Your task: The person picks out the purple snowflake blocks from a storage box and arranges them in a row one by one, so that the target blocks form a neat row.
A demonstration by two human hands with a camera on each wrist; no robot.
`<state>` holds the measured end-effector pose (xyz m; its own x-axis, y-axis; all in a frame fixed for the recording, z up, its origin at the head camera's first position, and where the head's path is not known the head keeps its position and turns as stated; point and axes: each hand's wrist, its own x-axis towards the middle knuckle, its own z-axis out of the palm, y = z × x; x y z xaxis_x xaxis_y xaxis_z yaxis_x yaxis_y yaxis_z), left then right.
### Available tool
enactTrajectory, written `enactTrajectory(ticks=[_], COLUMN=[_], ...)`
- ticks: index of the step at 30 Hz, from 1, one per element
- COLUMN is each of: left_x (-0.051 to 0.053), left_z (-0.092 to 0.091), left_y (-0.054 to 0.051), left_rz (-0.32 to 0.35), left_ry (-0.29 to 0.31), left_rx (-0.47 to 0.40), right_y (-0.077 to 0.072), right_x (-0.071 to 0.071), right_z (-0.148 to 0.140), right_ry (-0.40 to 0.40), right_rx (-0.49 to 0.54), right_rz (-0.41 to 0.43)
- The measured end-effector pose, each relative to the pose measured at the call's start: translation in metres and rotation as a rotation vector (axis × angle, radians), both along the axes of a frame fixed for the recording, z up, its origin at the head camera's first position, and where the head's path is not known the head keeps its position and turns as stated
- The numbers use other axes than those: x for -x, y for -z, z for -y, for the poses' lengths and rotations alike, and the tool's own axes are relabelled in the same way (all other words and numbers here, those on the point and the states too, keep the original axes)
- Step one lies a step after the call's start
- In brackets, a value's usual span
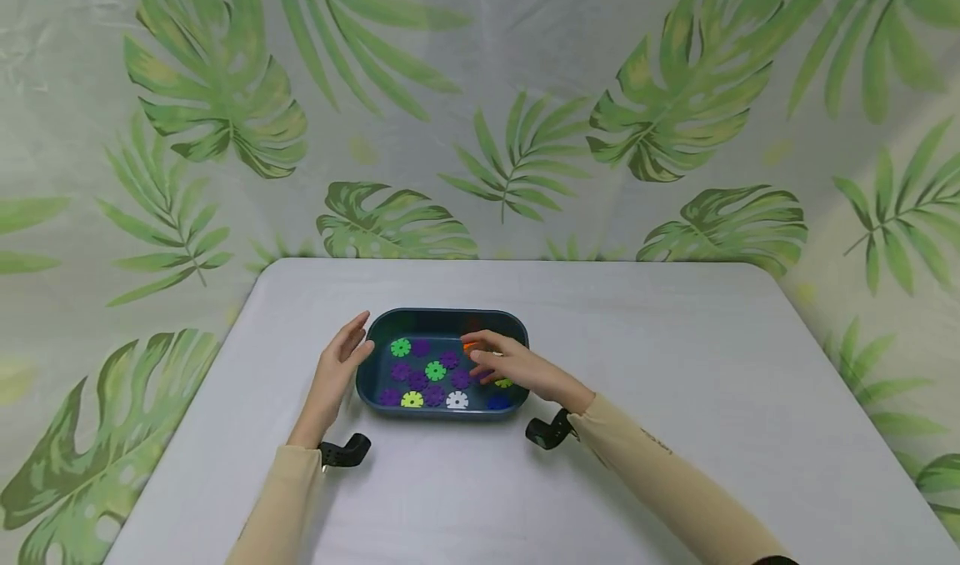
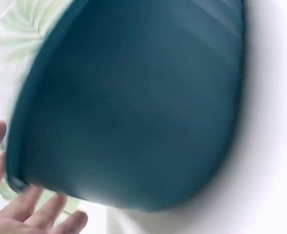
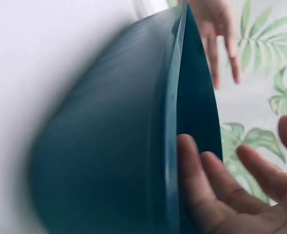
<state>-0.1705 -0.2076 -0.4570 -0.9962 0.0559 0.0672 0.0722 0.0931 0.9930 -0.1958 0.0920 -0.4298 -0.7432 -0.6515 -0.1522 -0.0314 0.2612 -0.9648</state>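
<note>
We've got a dark blue tray [image 1: 442,413] sitting mid-tbl, toward the far half of the white table [image 1: 675,340], w/ small notched discs lying inside. Starting far left we see a green disc [image 1: 401,347] w/ a purple disc [image 1: 420,347] just to its right; a 2nd green disc [image 1: 436,371] lies approx. mid-tray, more purple ones around it. Along the near side, left to right, we count purple, then a yellow disc [image 1: 412,399], purple again, a white disc [image 1: 457,400], & a blue disc [image 1: 498,402] in the near right corner. Another yellow disc [image 1: 503,382] is partly hidden under the right hand.

Our left hand [image 1: 335,373] is up beside the tray's left end, fingers fairly straight & slightly spread, thumb apart, holding nothing we can see. Whether it touches the rim, we can't tell; the left wrist view is blurred there.

Our right hand [image 1: 532,371] comes in over the tray's right end, fingers loosely bent & set apart, thumb well off from them in the right wrist view. An orange disc [image 1: 470,348] shows right by those fingertips, partly covered; touching or just behind, can't tell.

Both arms have beige sleeves [image 1: 660,473], w/ a black wrist cam [image 1: 549,432] on each wrist. Bkgd past the table: leaf-print cloth [image 1: 517,48], green on pale.
</note>
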Motion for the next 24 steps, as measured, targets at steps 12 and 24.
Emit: enactTrajectory(ticks=[12, 24], left_x=[0.000, -0.002], left_z=[0.000, -0.001], left_y=[0.035, 0.035], left_rz=[0.081, 0.074], left_ry=[0.044, 0.013], left_rx=[-0.175, -0.172], right_y=[0.021, 0.031], right_x=[0.005, 0.004], right_z=[0.031, 0.040], right_ry=[0.131, 0.127], right_rx=[-0.110, -0.175], right_rz=[0.160, 0.043])
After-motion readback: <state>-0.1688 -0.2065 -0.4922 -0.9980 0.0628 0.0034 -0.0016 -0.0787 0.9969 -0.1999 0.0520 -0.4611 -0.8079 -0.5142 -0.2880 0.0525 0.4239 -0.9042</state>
